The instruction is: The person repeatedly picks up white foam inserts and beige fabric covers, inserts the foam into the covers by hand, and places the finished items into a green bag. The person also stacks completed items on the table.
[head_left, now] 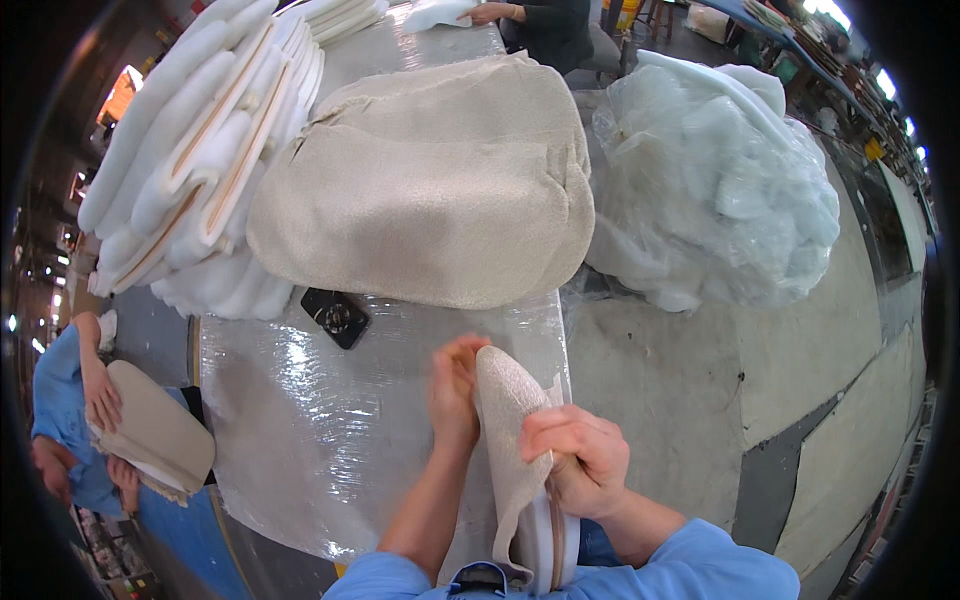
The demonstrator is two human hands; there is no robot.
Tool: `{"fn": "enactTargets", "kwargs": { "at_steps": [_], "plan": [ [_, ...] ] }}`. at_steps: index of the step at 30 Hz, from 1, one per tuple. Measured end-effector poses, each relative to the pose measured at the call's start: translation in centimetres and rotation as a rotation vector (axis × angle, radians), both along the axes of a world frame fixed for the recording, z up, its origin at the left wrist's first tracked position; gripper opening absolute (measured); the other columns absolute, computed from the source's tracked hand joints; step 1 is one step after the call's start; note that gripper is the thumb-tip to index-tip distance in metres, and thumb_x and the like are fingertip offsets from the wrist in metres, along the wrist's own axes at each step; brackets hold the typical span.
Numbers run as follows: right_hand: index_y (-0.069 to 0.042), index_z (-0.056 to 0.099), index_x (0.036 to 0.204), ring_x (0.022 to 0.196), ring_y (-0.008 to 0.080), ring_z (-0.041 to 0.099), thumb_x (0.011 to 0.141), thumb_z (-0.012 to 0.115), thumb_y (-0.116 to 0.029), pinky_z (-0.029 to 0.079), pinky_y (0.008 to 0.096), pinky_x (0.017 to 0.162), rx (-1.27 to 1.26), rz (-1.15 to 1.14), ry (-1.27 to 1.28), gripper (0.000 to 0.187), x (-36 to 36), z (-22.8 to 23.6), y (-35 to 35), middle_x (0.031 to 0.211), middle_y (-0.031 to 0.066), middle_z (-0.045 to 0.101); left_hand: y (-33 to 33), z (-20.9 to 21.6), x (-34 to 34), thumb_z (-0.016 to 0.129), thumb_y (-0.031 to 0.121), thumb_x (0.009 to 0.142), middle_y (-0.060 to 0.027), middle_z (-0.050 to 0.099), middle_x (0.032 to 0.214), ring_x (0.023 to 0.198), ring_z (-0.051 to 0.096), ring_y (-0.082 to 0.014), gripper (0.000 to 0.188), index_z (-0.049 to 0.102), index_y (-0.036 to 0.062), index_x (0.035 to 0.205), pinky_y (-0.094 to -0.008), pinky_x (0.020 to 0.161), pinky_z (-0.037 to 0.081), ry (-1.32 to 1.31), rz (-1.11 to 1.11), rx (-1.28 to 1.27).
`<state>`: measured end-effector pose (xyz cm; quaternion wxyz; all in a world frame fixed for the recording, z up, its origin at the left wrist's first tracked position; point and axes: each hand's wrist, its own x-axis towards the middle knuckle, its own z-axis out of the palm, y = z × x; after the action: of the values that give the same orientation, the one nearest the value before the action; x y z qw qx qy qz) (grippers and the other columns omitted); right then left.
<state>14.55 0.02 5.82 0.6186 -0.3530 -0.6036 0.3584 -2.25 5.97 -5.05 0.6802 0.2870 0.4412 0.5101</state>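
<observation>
Before me a beige textured fabric cover (512, 392) is partly over a white padded cushion insert (543, 535) with a brown layer along its side. My right hand (575, 455) is closed on the cover's edge, its fingers bunched round the fabric. My left hand (458, 395) is raised beside the cover's rounded far end, its fingers smeared by motion, so I cannot tell whether they grip it. Beyond my hands lies a stack of the same beige covers (430, 200). A dark phone (336, 318) rests on the table near the stack.
Plastic film wraps the table (290, 430). White padded inserts (200, 150) pile up at the far left, and a clear plastic bag of white filling (715, 190) bulges at the right. At left a person in blue (65, 380) handles a beige cushion (160, 425); another person's hand (490, 13) is at the far end.
</observation>
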Motion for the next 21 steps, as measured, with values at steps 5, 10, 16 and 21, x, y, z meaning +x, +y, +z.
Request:
{"fn": "enactTargets", "kwargs": {
  "at_steps": [5,10,16,21],
  "plan": [
    [-0.001,0.074,0.099,0.08,0.0244,0.073,0.085,0.063,0.007,0.058,0.0338,0.069,0.04,-0.077,-0.001,0.019,0.5,1.2,-2.7,0.102,0.0156,0.077,-12.0,-3.3,-1.1,0.04,0.056,0.114,-0.015,0.066,0.141,0.125,0.066,-0.028,0.065,0.05,0.0043,0.153,-0.0432,0.106,0.055,-0.005,-0.314,-0.638],
    [-0.001,0.074,0.099,0.078,0.0237,0.072,0.09,0.063,0.005,0.057,0.0329,0.069,0.046,-0.129,0.011,0.015,0.0,0.3,-3.3,0.102,0.0158,0.077,-11.5,-2.7,-0.8,0.049,0.038,0.114,-0.01,0.07,0.115,0.098,0.068,-0.0209,0.037,0.066,0.0057,0.123,-0.0378,0.08,0.059,-0.211,-0.349,-0.737],
    [0.0,0.072,0.101,0.083,0.024,0.074,0.104,0.064,-0.007,0.058,0.0331,0.075,0.021,-0.115,0.067,0.011,-2.5,-1.2,-0.1,0.102,0.0158,0.077,-2.5,-4.5,-0.7,0.043,0.045,0.115,-0.0052,0.068,0.09,0.078,0.062,-0.0168,0.049,0.067,0.0065,0.098,-0.0347,0.07,0.051,-0.306,-0.219,-0.46],
    [-0.001,0.071,0.101,0.085,0.0246,0.074,0.106,0.063,-0.01,0.059,0.0338,0.078,-0.018,-0.073,0.068,0.013,-3.0,-1.2,0.0,0.102,0.016,0.077,6.4,0.0,-1.4,0.036,0.049,0.117,-0.0041,0.066,0.07,0.061,0.057,-0.0158,0.066,0.068,0.0063,0.078,-0.0327,0.06,0.047,0.004,-0.24,0.072]
  ]
}}
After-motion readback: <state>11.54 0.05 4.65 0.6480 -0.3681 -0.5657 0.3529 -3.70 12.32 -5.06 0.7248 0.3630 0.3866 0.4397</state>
